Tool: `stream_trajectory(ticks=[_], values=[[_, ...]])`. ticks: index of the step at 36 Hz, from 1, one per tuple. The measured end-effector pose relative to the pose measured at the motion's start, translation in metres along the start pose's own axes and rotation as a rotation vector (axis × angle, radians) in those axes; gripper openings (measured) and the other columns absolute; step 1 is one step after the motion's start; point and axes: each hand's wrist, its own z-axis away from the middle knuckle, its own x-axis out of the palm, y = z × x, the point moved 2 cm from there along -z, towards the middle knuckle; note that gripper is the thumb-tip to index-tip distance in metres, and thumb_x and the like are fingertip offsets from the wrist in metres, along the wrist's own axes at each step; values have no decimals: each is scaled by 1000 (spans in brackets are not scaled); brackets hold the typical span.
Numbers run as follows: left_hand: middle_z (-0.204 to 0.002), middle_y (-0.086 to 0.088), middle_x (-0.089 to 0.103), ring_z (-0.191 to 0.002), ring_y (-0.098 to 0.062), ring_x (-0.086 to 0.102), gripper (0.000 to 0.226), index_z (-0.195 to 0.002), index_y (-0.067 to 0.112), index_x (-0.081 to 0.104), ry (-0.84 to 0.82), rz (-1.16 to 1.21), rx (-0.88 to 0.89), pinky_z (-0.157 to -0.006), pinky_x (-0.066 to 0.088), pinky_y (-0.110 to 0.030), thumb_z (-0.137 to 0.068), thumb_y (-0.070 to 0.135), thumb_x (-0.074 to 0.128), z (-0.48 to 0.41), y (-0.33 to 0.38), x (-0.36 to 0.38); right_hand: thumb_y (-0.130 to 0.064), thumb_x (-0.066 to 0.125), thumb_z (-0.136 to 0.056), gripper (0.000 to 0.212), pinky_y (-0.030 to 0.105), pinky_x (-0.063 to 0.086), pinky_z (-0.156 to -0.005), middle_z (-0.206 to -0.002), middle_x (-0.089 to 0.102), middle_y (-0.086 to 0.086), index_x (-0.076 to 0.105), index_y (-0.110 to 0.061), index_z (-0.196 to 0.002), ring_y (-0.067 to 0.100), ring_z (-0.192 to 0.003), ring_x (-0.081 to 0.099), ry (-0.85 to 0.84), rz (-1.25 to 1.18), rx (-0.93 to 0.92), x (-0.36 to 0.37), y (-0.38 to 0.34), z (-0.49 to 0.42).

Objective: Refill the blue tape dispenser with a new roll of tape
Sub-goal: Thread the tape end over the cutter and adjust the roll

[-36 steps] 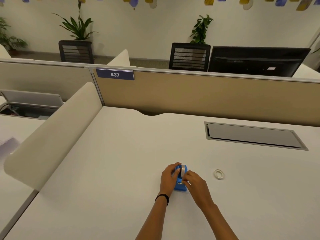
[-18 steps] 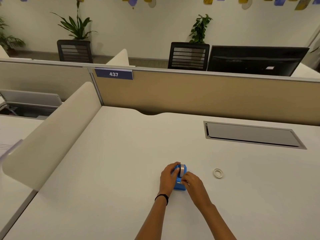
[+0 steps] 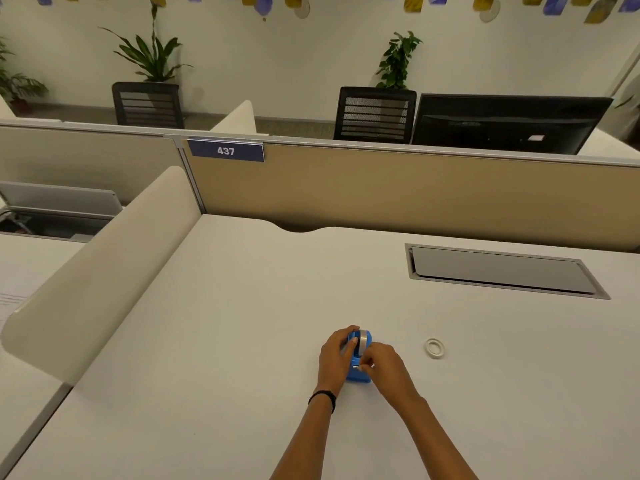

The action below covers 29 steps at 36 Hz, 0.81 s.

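The blue tape dispenser (image 3: 358, 374) stands on the white desk (image 3: 225, 341) with a roll of tape (image 3: 363, 341) seated in its top. My left hand (image 3: 334, 356) wraps the dispenser's left side and holds it. My right hand (image 3: 384, 365) rests against its right side, fingertips pinched near the front cutter end, where a thin strip seems held. A small empty white tape core (image 3: 434, 348) lies flat on the desk to the right, apart from both hands.
A closed grey cable flap (image 3: 498, 271) is set into the desk at the back right. A curved white divider (image 3: 104, 258) borders the left side, and a beige partition (image 3: 381, 188) with a "437" sign runs along the back.
Both hands stay on the dispenser. My right fingertips have shifted slightly toward its front end; the dispenser and the white core have not moved.
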Motion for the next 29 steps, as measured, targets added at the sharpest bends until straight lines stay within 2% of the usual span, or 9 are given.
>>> stream_trajectory(ticks=[5,8,15,20,23,25,27,29], values=[[-119,5,62,-109,-9,58,26,-119,18,60,5,1,-2,-97,45,-20,-94,17,52,0,0,0,-7,60,-84,12,26,52,-74,-93,69,19,67,1,-90,25,-79,65,-44,6,32,-1,-3,-8],[-120,4,62,-109,-10,58,27,-120,17,60,4,-3,-1,-99,46,-23,-94,17,51,0,1,0,-9,60,-85,14,20,45,-69,-94,68,20,66,0,-93,17,-70,56,-56,1,54,1,-3,-11],[-120,5,62,-109,-10,58,26,-119,18,60,10,2,-5,-99,45,-23,-94,17,52,1,1,0,-4,59,-84,11,22,45,-70,-94,67,22,64,3,-91,17,-72,55,-42,-50,49,3,0,-8],[-119,5,63,-109,-9,58,27,-119,16,60,8,-10,6,-96,45,-19,-94,16,52,1,2,0,-6,57,-87,10,18,41,-69,-84,55,10,61,1,-92,16,-75,51,-15,-83,15,9,4,-2],[-119,5,62,-109,-8,57,27,-120,16,60,3,-14,3,-94,44,-15,-94,16,52,1,2,0,-10,55,-89,14,14,38,-69,-87,51,6,59,0,-98,15,-77,48,-3,-82,3,14,7,1],[-120,5,62,-109,-7,57,28,-121,16,59,3,-13,1,-93,43,-12,-94,16,52,2,2,-1,-11,52,-91,17,9,35,-67,-94,54,11,57,0,-104,14,-81,46,-12,-93,-5,16,8,2],[-120,6,62,-109,-7,57,28,-121,16,59,2,-9,4,-94,44,-14,-94,16,52,2,2,-1,-11,50,-92,21,8,34,-69,-108,58,15,54,-1,-110,13,-85,45,-28,-105,-29,18,8,4],[-120,5,62,-110,-8,57,28,-120,16,60,-2,-2,4,-97,45,-19,-94,17,52,1,2,-1,-10,48,-93,23,7,34,-70,-113,57,14,51,-2,-115,12,-87,44,-33,-110,-46,20,9,5]])
